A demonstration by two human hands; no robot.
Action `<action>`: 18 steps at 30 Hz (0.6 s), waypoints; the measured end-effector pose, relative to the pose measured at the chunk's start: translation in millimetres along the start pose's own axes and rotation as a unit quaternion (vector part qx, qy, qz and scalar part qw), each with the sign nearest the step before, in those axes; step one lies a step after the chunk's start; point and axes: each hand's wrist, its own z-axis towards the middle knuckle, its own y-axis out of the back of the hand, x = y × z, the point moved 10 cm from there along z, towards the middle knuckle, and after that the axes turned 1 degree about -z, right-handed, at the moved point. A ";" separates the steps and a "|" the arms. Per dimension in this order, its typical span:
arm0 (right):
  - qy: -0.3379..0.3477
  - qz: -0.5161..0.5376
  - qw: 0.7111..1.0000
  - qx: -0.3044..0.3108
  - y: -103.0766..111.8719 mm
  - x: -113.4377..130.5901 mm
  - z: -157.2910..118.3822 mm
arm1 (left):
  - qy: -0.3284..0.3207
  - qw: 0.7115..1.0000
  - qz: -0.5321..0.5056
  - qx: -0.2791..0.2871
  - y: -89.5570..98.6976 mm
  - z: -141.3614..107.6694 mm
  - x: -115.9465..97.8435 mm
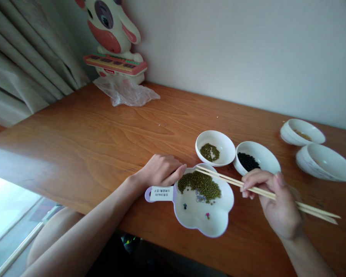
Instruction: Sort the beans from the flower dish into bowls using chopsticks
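Observation:
A white, flower-shaped dish [202, 215] with a lilac rim and a labelled handle sits near the table's front edge. Green mung beans [203, 184] lie in its far half. My left hand [163, 169] rests at its upper left edge, thumb at the rim and fingers curled, partly hidden. My right hand [273, 196] holds a pair of wooden chopsticks [230, 180], whose tips are close together over the dish's far rim. I cannot tell whether a bean is between them. Just behind, a white bowl [227, 148] contains mung beans [209, 152]. Beside it, another bowl [266, 156] contains black beans [248, 161].
Two more white bowls stand at the right: the back bowl [314, 132] has yellowish bits inside, the front bowl [331, 161] overlaps it in view. A cow-shaped toy keyboard [117, 63] and a clear plastic bag [129, 94] are at the back left, by the wall and curtain [31, 57].

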 end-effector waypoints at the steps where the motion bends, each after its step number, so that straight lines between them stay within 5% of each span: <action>1: 0.000 -0.015 1.000 -0.007 2.0 -0.3 0.6 | 0.000 1.000 0.001 -0.002 0.7 0.0 -0.3; 18: -0.018 -0.041 0.999 0.002 2.8 -8.0 1.3 | -0.001 1.000 -0.002 -0.002 -0.6 0.0 -0.1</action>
